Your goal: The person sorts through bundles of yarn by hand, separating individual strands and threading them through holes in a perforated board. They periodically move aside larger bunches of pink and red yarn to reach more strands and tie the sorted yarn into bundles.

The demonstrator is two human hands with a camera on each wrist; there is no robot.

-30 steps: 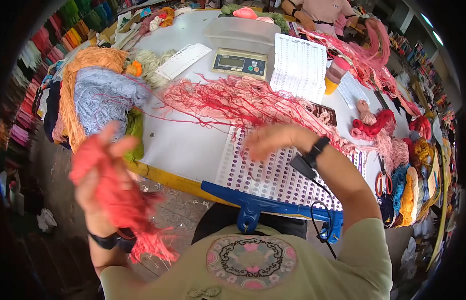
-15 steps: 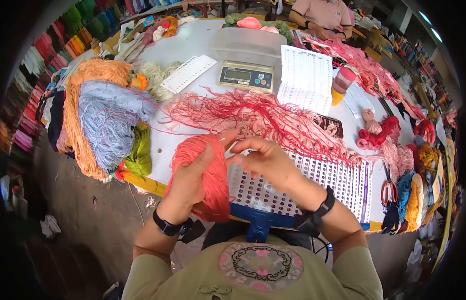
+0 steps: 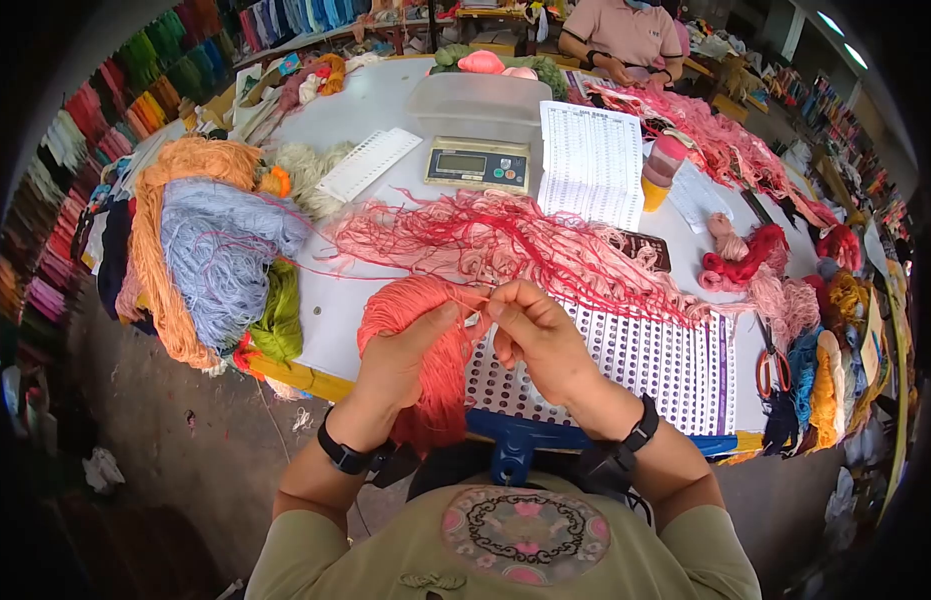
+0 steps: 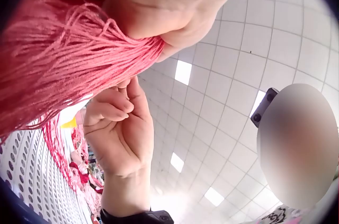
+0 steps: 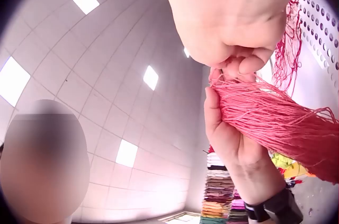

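Observation:
A coral-pink skein of yarn hangs from my left hand, which grips it near its gathered upper end with the thumb on top. Close beside it, my right hand pinches a thin strand at that end between thumb and curled fingers. In the right wrist view the threads of the skein fan out from between both hands. The left wrist view has the skein's loops spreading down from the left fist. Behind the hands, a tangled pink and red yarn pile lies across the table.
A white board with rows of holes lies at the table's front edge above a blue clamp bar. Farther back are a digital scale, a printed sheet and a yarn cone. Blue-grey yarn sits left; scissors lie right.
The left hand brought the coral skein from the far left to the front middle. The right hand came back from the board and now pinches a strand at the skein's end.

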